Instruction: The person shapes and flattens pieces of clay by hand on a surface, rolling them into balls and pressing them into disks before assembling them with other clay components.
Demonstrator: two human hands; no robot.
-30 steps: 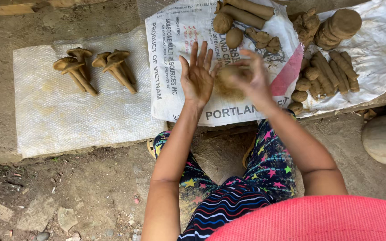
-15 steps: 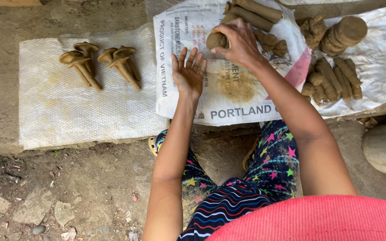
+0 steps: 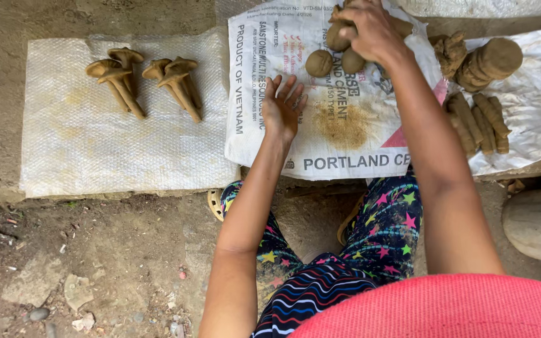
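Observation:
My left hand (image 3: 283, 107) rests flat and open, fingers spread, on a white printed sack (image 3: 320, 134) laid on the concrete. My right hand (image 3: 367, 28) reaches to the far edge of that sack and closes over a brown clay ball (image 3: 337, 37). Two more clay balls (image 3: 319, 62) lie just beside it. A brown clay smear (image 3: 344, 125) marks the sack between my arms. On a second white woven sheet (image 3: 82, 150) to the left lie several mushroom-shaped clay pieces (image 3: 142, 78).
Clay rolls (image 3: 480, 122) and a thick clay cylinder (image 3: 489, 62) lie on a white sheet at the right. A pale stone (image 3: 536, 222) sits at the right edge. Bare dirt with small stones (image 3: 76, 275) lies below the concrete ledge. My knees are under the sack's edge.
My right hand has carried the clay lump from in front of my left hand up to the far edge of the sack, beside the other balls. My left hand stayed flat.

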